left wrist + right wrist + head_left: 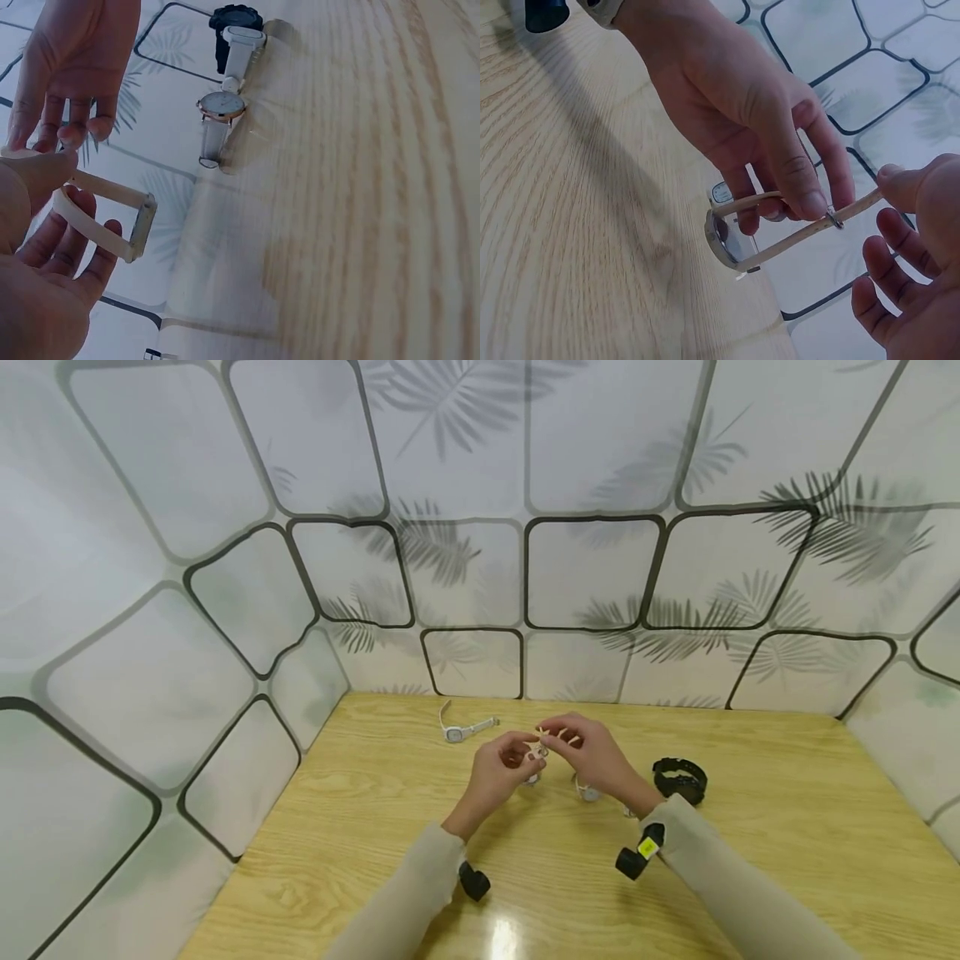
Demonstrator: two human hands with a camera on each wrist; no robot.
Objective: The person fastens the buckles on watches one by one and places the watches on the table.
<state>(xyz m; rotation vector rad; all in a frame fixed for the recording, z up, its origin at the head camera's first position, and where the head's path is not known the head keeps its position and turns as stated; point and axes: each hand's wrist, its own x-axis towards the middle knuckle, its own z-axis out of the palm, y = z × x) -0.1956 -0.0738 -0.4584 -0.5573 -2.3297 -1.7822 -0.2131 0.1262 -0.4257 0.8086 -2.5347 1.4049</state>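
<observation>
A wristwatch (pixel 799 236) with a slim pale strap hangs between both hands. Its round case (pixel 721 244) dangles at the lower end of the strap loop. My left hand (pixel 498 772) grips the strap near its small metal buckle (pixel 835 218), thumb and forefinger pinching there in the right wrist view. With thumb and forefinger, my right hand (pixel 592 750) pinches the strap's free end beyond the buckle. The left wrist view shows the watch case (pixel 142 227) edge-on below the left fingers, and the right hand's (pixel 79 67) other fingers pointing down, loosely bent.
On the wooden table (pixel 360 827), a white watch (pixel 453 734) lies behind the left hand. A watch with a round, rose-gold-rimmed face (pixel 221 105), another white-strapped watch (pixel 244 37) and a black watch (pixel 680 779) are lined up by the right forearm. Patterned cloth (pixel 480 568) walls the table's back and sides.
</observation>
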